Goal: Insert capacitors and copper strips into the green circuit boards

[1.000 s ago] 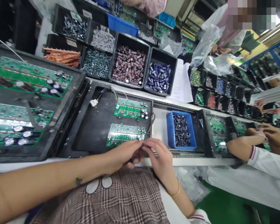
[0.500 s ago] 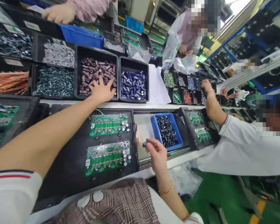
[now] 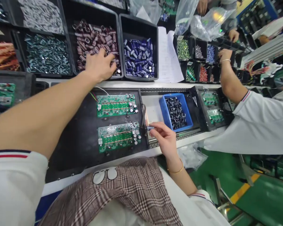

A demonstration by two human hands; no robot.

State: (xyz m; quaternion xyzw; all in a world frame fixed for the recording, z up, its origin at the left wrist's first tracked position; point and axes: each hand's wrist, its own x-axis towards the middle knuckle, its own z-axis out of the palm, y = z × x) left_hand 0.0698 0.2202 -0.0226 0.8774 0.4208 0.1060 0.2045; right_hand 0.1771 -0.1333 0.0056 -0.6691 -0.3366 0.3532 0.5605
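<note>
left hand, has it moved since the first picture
Yes: the left hand has moved forward, away from the nearer green board to the brown parts.

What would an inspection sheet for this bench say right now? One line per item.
Surface: black tray bears two green circuit boards, side by side with gaps between.
Job's things: brown cylindrical parts in a black bin; dark parts in a blue bin.
Clutter: paper sheets, clear bags.
Hands: left hand among brown parts, grip unclear; right hand pinches a small part.
Cables: coloured wires beside upper board.
Surroundings: co-worker's arm at right.
</note>
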